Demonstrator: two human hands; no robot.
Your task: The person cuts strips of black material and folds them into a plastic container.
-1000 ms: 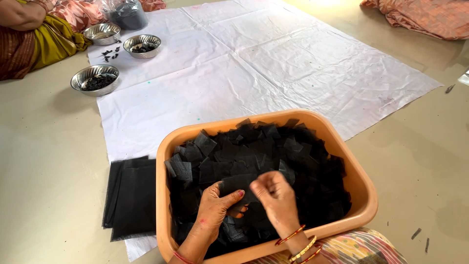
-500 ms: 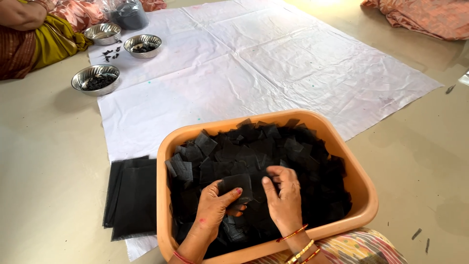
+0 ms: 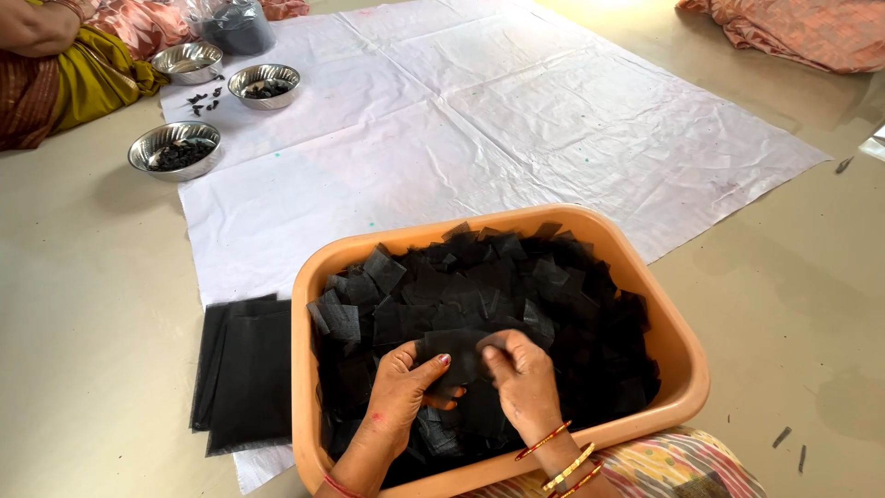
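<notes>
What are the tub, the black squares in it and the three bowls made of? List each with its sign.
Tub: looks like plastic, orange, smooth with a rounded moulded rim.
Black squares: probably thin mesh or net fabric, matte, limp; both hands, left and right, bend one easily.
Bowls: seem to be steel, silvery and shiny with bright reflections.

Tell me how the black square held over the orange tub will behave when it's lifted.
The black square, pinched between the left hand and right hand, looks thin like mesh fabric, so it will probably flop and bend rather than stay flat. It is likely very light: the squares lie loosely heaped in the orange tub. Neighbouring pieces might cling and lift along with it.
</notes>
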